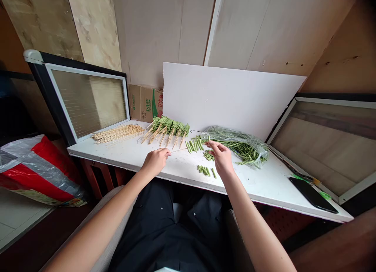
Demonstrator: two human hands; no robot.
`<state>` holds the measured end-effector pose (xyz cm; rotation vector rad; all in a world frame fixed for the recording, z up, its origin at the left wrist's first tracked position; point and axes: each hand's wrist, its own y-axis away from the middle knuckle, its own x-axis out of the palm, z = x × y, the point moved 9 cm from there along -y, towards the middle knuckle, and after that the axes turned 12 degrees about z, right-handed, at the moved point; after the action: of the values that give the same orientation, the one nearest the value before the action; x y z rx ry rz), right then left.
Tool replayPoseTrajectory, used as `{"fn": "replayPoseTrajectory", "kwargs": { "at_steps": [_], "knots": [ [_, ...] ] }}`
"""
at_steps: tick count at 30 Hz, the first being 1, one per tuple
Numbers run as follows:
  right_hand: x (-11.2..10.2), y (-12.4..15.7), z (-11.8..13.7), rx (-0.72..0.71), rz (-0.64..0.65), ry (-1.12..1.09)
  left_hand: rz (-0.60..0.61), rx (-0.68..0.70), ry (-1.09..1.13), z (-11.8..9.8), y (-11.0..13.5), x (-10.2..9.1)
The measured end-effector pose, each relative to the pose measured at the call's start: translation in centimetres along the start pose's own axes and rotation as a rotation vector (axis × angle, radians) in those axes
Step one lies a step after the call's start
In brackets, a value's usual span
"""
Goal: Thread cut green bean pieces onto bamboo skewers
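My left hand (155, 161) is closed around the blunt end of a thin bamboo skewer (178, 149), held level above the table. Several short green bean pieces (194, 145) sit side by side toward the skewer's other end. There my right hand (221, 156) pinches a cut bean piece (209, 138) at the tip. Below the hands, loose bean pieces (203, 170) lie on the white tabletop, and a small heap of cut pieces (208, 155) is partly hidden by my right hand.
Loaded bean skewers (169, 127) are stacked at the back, beside bare skewers (119, 133) on the left. A clear plastic bag (235, 135) of long green beans (249, 152) lies to the right. A black phone (313, 194) and scissors (293, 168) rest near the right edge.
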<state>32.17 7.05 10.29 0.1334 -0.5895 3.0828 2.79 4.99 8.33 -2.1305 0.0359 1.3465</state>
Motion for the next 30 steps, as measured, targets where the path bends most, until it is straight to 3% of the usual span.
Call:
{"fn": "replayPoseTrajectory", "kwargs": {
  "at_steps": [10, 20, 25, 30],
  "knots": [
    [1.4, 0.4, -0.9, -0.026, 0.021, -0.046, -0.101, 0.037, -0.048, 0.6, 0.4, -0.5],
    [2.0, 0.6, -2.7, 0.037, 0.007, -0.052, -0.111, 0.046, -0.051, 0.5, 0.6, 0.0],
    [2.5, 0.8, -3.2, 0.052, -0.017, -0.069, -0.175, 0.075, -0.032, -0.3, 0.7, -1.5],
    [2.2, 0.3, -1.0, 0.054, 0.086, -0.015, -0.211, 0.053, -0.028, -0.5, 0.8, -3.1]
  ]
}}
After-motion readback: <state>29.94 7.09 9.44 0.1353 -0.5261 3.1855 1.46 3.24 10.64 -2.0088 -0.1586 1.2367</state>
